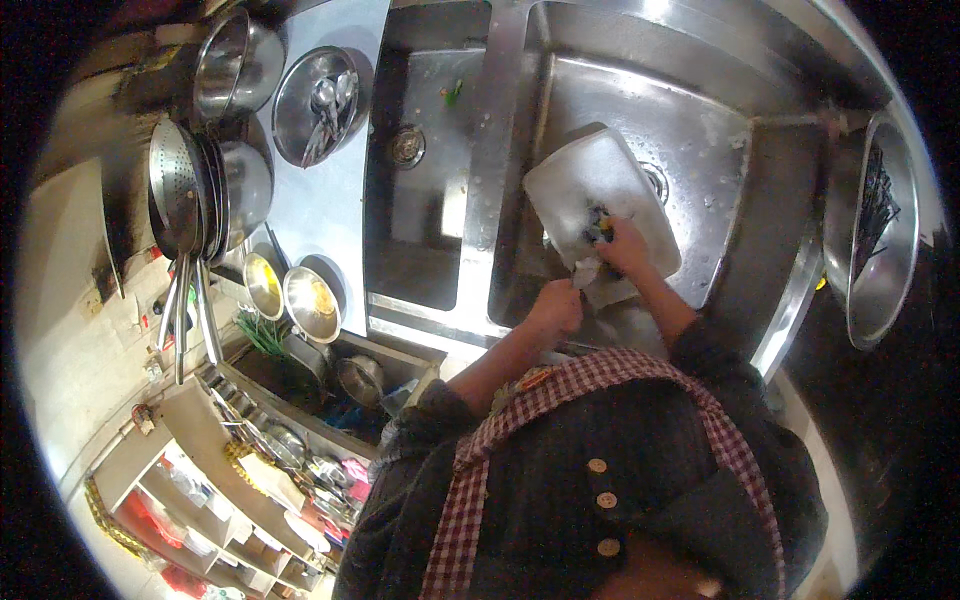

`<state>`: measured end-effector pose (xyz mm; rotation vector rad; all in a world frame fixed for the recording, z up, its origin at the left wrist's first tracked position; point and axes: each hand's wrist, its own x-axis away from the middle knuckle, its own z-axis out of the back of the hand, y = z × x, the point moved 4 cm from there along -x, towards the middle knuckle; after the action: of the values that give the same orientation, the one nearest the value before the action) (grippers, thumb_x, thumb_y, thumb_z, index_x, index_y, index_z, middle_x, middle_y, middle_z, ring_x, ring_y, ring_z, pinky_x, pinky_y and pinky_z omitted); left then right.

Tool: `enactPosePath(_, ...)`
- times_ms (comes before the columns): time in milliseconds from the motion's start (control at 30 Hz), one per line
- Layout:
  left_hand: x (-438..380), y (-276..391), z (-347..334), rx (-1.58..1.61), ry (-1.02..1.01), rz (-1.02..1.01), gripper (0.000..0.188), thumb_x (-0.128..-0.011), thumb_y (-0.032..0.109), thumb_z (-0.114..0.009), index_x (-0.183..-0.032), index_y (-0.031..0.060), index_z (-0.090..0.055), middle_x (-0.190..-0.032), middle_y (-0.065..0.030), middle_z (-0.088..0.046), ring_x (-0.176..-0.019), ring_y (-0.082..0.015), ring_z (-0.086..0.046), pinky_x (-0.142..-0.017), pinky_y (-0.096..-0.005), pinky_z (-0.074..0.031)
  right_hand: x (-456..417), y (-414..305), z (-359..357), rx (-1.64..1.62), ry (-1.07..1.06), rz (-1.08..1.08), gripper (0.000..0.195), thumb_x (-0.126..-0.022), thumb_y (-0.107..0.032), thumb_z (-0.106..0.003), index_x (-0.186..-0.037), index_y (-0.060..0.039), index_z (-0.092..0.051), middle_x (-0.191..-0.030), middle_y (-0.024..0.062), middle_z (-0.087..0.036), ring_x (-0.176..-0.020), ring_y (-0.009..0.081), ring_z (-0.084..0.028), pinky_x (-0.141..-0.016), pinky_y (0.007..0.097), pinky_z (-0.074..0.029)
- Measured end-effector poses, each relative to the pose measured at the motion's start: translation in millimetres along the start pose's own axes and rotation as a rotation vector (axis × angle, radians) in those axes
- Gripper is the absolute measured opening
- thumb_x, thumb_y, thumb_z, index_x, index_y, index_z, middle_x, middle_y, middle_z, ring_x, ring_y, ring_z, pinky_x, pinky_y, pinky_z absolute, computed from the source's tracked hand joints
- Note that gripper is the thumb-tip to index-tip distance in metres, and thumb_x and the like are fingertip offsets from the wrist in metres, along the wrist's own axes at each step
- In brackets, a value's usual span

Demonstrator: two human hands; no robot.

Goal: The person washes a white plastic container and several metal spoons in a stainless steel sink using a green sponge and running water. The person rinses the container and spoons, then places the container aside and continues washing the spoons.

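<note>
A rectangular metal pan (619,172) lies tilted in the large steel sink basin (705,150), partly over its drain. My right hand (626,246) presses a dark scrubbing pad (598,223) with a bit of yellow against the pan's surface. Just nearer to me, my left hand (556,306) is closed around a small pale, shiny object (586,271) at the pan's near edge; its kind is unclear. The fingertips of both hands are partly hidden.
Left of the narrower basin (427,202), a white counter (322,217) bears a bowl of cutlery (322,112) and two small pans, one a shallow metal pan (313,304). Long-handled strainers (176,180) hang beyond. A large bowl (885,240) with dark sticks stands far right.
</note>
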<state>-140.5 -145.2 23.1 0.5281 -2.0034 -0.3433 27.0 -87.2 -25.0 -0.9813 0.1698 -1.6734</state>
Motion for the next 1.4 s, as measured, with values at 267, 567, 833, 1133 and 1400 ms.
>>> enactPosePath(267, 29, 52, 1, -0.372, 0.276, 0.158, 0.029, -0.091, 0.032, -0.047, -0.082, 0.0064, -0.058, -0.055, -0.0024, -0.048, -0.041, -0.0111, -0.04, -0.039, -0.0285, -0.032, -80, 84, -42, -0.586, 0.154, -0.465, 0.047, -0.072, -0.025, -0.067, -0.111, -0.0018, -0.057, -0.103, 0.018, -0.061, -0.093, 0.0346, -0.058, -0.079, 0.0427, -0.046)
enactPosePath(567, -25, 129, 12, -0.998, 0.443, -0.53, 0.038, -0.092, 0.036, -0.046, -0.086, 0.0006, -0.059, -0.08, -0.0097, -0.06, -0.068, -0.016, -0.055, -0.061, -0.0323, -0.043, -36, -21, 96, -0.026, 0.32, 0.217, 0.023, -0.067, -0.008, -0.057, -0.089, -0.0036, -0.062, -0.082, 0.0204, -0.061, -0.078, 0.0409, -0.057, -0.068, 0.0446, -0.047)
enactPosePath(833, -44, 108, -19, -0.708, -0.012, -0.05, 0.039, -0.092, 0.036, -0.043, -0.082, 0.0032, -0.062, -0.057, -0.0054, -0.055, -0.045, -0.0136, -0.049, -0.043, -0.0283, -0.037, -28, -38, 105, -0.883, -0.094, -0.01, 0.011, -0.078, -0.002, -0.059, -0.088, 0.0007, -0.06, -0.069, 0.0027, -0.058, -0.057, 0.0098, -0.055, -0.054, 0.0224, -0.043)
enactPosePath(1133, -11, 106, -8, -0.303, 0.305, -0.003, 0.018, -0.085, 0.023, -0.06, -0.078, 0.0059, -0.056, -0.064, -0.0047, -0.057, -0.046, -0.0089, -0.046, -0.038, -0.0225, -0.03, 13, 31, -26, 0.494, -0.048, 0.2, 0.045, -0.074, -0.015, -0.069, -0.116, -0.0068, -0.054, -0.106, 0.0174, -0.058, -0.109, 0.0286, -0.051, -0.083, 0.0419, -0.048)
enactPosePath(1400, -8, 93, -8, 0.013, 0.309, 0.053, 0.013, -0.083, 0.011, -0.06, -0.092, 0.0112, -0.051, -0.062, -0.0007, -0.05, -0.044, -0.0079, -0.04, -0.036, -0.021, -0.025, -3, 65, -25, -1.23, -0.241, -0.376, 0.035, -0.075, -0.015, -0.071, -0.107, -0.0052, -0.059, -0.105, 0.0093, -0.061, -0.088, 0.0233, -0.062, -0.075, 0.04, -0.053)
